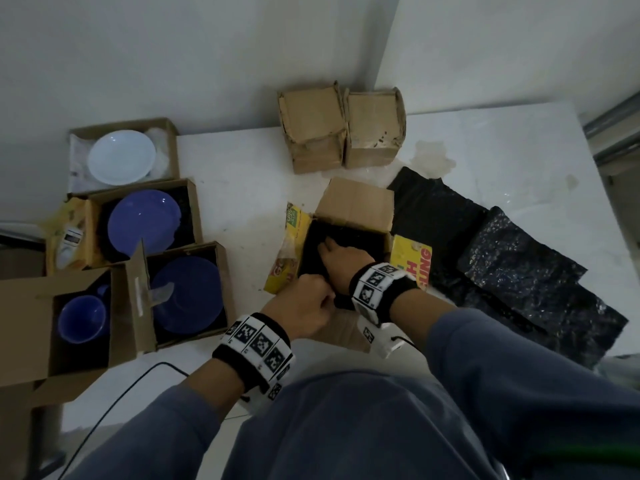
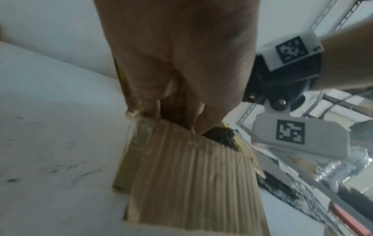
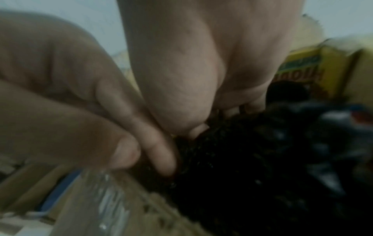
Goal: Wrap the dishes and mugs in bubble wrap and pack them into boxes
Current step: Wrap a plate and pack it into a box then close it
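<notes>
Taking the open cardboard box [image 1: 353, 216] in the middle of the white table [image 1: 242, 168] as the marker, the far left holds four more open boxes. The farthest of them carries a white plate [image 1: 121, 156] on pale wrap. Nearer, a box with yellow printed flaps holds a blue plate [image 1: 143, 221]; the print there is too small to read. Nearer still sits a dark blue plate [image 1: 187, 294], and left of that a blue mug [image 1: 81, 318] stands in a deep box.

At the middle box, the left hand [image 1: 304, 308] is at the near rim, fingers curled, pinching the edge of the black bubble wrap [image 3: 242, 167] against the cardboard. The right hand [image 1: 341, 259] reaches down inside the box, fingers pressed into the black-wrapped bundle there; whether they grip it or only push, I cannot tell. What the bundle holds is hidden. The box's flaps are yellow with red lettering: the left flap shows a partial "GO", the right one ends in "TING" under an "H".

Beyond the middle box stand two closed, worn brown boxes [image 1: 341, 128]. To its right, loose sheets of black bubble wrap [image 1: 519, 265] lie spread on the table.
</notes>
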A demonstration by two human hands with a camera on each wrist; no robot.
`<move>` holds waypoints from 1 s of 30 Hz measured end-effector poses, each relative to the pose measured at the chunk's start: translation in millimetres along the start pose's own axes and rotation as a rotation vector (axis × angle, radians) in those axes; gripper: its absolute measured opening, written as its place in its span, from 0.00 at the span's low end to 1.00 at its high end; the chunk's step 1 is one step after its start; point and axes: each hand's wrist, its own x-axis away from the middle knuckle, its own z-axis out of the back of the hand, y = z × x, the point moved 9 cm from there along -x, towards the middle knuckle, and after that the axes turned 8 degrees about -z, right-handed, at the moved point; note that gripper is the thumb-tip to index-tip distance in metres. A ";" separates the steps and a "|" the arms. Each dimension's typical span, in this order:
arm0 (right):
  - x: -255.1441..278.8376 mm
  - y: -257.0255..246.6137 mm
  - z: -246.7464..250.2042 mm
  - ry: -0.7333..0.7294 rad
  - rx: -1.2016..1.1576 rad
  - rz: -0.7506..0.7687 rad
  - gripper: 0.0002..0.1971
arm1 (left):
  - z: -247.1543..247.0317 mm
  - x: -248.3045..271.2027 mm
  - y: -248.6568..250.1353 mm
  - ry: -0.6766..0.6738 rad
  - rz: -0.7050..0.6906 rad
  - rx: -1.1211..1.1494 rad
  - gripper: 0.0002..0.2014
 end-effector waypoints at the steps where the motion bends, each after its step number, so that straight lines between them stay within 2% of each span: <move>1: 4.0 4.1 4.0 0.031 -0.049 0.004 0.23 | 6.6 -2.3 2.5 0.042 0.016 -0.036 0.13; 3: 11.4 16.7 12.5 0.117 -0.127 -0.039 0.16 | 24.4 -6.8 13.0 0.159 0.037 -0.140 0.09; 5: 15.1 32.9 10.5 0.137 -0.184 -0.140 0.14 | 33.6 -16.5 22.8 0.200 0.054 -0.213 0.06; 8: 13.3 46.1 -6.5 0.096 -0.212 -0.251 0.21 | 28.0 -42.0 23.8 0.133 0.093 -0.268 0.11; 10: 8.0 47.2 -15.0 0.132 -0.190 -0.272 0.25 | 24.1 -55.9 19.2 0.131 0.120 -0.324 0.13; 15: 9.3 46.2 -24.4 0.155 -0.189 -0.326 0.29 | 8.4 -75.3 -8.9 0.084 0.184 -0.457 0.24; 19: 9.3 44.3 -30.2 0.159 -0.211 -0.352 0.35 | -0.5 -80.1 -21.8 0.034 0.190 -0.445 0.31; 25: 3.9 48.4 -32.8 0.097 -0.292 -0.416 0.34 | -1.4 -85.3 -26.5 0.042 0.222 -0.389 0.26; 30: -4.2 50.9 -32.9 0.012 -0.277 -0.437 0.34 | -2.4 -89.3 -30.7 0.040 0.217 -0.337 0.28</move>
